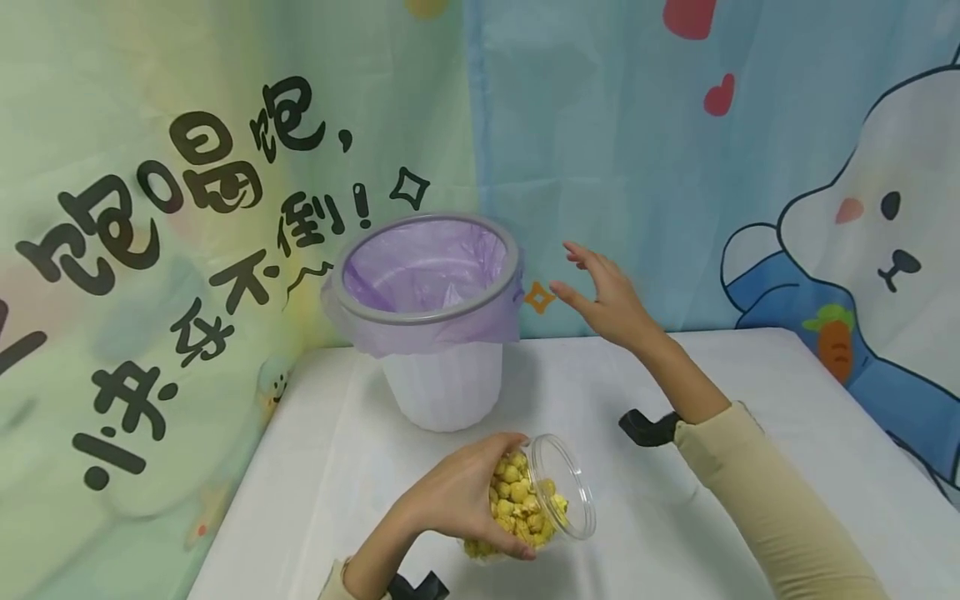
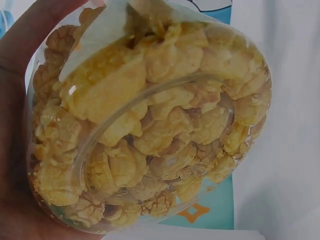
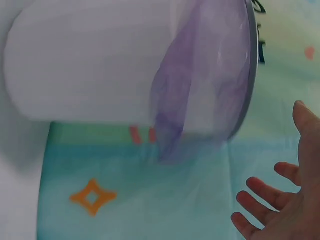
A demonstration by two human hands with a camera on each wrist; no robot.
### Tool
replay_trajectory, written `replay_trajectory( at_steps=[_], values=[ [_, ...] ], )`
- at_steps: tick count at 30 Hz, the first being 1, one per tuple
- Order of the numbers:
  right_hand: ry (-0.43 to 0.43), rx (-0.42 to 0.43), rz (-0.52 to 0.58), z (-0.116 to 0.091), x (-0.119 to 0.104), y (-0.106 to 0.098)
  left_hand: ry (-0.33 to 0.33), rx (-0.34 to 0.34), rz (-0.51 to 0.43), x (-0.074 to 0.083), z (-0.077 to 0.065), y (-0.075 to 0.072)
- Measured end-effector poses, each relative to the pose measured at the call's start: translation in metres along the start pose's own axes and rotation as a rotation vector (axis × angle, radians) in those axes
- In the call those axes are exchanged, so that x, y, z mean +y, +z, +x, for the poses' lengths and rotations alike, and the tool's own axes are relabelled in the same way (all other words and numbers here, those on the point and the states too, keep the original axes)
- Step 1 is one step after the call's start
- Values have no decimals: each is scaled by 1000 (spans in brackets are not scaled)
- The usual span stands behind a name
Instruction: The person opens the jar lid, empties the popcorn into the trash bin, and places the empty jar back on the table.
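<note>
My left hand (image 1: 461, 492) grips a clear plastic jar of yellow popcorn (image 1: 517, 504), which is tilted with its round mouth toward the right. In the left wrist view the jar's bottom (image 2: 160, 130) fills most of the picture, popcorn pressed against it. My right hand (image 1: 607, 300) is raised with fingers spread, holding nothing, to the right of a white trash bin (image 1: 446, 383). A purple bag (image 1: 420, 333) lines the bin and folds over its grey rim. The right wrist view shows the right hand (image 3: 280, 200) apart from the bin (image 3: 90, 65).
The bin stands on a table with a white cloth (image 1: 675, 517), near its back edge. Behind it hangs a printed curtain (image 1: 600, 108) with cartoon figures and black lettering. Black straps (image 1: 648, 427) sit at both wrists.
</note>
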State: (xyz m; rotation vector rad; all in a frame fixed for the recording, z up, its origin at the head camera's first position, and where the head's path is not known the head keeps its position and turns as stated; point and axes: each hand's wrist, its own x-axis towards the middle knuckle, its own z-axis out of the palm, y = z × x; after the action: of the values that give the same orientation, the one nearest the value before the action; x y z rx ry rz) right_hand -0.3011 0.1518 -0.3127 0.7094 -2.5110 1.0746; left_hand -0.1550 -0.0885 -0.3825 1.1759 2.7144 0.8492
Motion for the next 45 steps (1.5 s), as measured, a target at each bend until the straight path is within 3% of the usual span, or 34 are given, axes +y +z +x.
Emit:
replay_trajectory(
  at_steps=[5,11,20,27,34,39,45],
  values=[
    [14,-82,14,28,-22,16,3,-7,10,0,0,0],
    [32,-119,54,46,-27,36,-5,-11,3,0,-1,0],
    [27,-111,66,48,-22,48,-6,-10,8,-1,-1,1],
    [21,-89,69,47,-22,51,-47,-32,-16,-6,-4,6],
    [63,-121,99,46,-20,53,-57,-25,-28,-8,-8,5],
    [82,-150,122,46,-20,52,-70,15,1,-5,-10,-14],
    [68,-161,153,47,-20,51,-61,163,82,2,-8,-68]
  ],
)
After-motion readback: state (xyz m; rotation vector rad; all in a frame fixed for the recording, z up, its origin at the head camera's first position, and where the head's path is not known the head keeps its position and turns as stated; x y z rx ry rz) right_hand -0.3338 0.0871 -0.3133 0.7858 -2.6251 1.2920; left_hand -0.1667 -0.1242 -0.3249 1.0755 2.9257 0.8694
